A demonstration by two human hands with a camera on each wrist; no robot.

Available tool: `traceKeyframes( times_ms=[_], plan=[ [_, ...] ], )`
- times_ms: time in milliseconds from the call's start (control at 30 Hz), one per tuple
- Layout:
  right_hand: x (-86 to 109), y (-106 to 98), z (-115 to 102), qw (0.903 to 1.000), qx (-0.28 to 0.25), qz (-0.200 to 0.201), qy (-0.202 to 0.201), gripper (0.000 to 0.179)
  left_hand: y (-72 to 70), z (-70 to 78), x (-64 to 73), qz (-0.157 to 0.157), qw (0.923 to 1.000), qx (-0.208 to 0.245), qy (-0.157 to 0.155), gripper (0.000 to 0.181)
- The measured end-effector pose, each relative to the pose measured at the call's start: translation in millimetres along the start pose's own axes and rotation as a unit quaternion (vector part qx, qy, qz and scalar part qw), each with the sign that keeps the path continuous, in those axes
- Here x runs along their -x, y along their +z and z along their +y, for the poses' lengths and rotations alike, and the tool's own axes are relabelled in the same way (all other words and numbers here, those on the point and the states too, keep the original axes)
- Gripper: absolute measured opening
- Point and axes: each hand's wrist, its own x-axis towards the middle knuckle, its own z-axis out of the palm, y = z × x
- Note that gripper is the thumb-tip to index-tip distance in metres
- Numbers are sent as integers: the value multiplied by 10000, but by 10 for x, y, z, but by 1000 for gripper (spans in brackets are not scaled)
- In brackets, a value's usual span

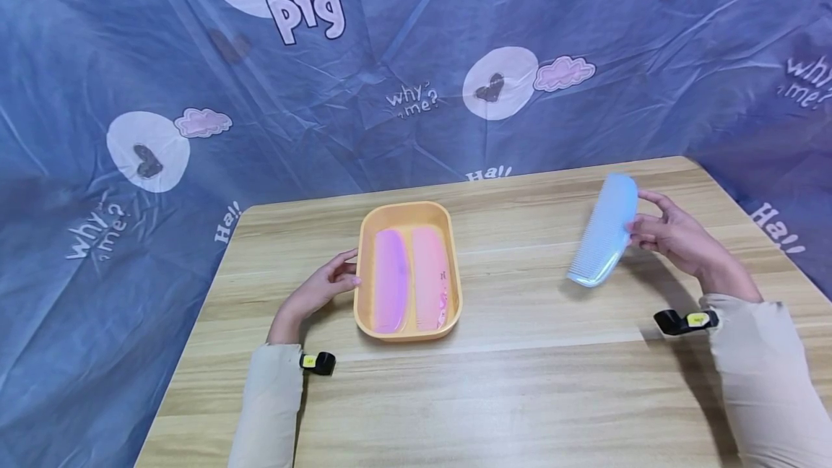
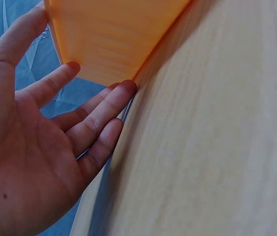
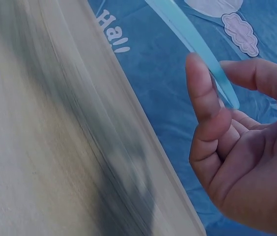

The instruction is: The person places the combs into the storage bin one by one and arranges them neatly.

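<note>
My right hand [image 1: 676,237] pinches a light blue comb [image 1: 606,226] by its spine, over the right part of the table. In the right wrist view the thumb and fingers press the comb [image 3: 197,46] from both sides, clear of the tabletop. At the left, my left hand [image 1: 325,284] touches the side of an orange tray [image 1: 407,336], its fingers extended. The left wrist view shows fingertips against the outer wall of the tray [image 2: 109,39]. Inside the tray a purple comb [image 1: 392,280] and a pink comb [image 1: 429,276] lie side by side.
The light wood table [image 1: 507,388] ends at a back edge along a blue printed cloth [image 1: 364,136]. This cloth also hangs at the left and right sides. A black wrist camera [image 1: 318,362] sits at the left cuff, another black camera [image 1: 682,321] at the right.
</note>
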Motion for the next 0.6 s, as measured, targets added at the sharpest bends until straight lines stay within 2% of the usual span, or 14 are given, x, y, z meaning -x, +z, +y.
traceKeyframes(
  times_ms=[133,367,600],
  plan=[
    [-19,27,-10,9994,-222,-233,-107,56,-3,-9,3,-24,9999,72,77,74],
    [-40,42,-8,9975,-544,-424,-139,63,-13,-32,13,-72,9989,-56,468,79],
    [-51,73,-5,9931,-834,-814,-163,74,-5,-2,3,-26,9999,114,80,73]
  ],
)
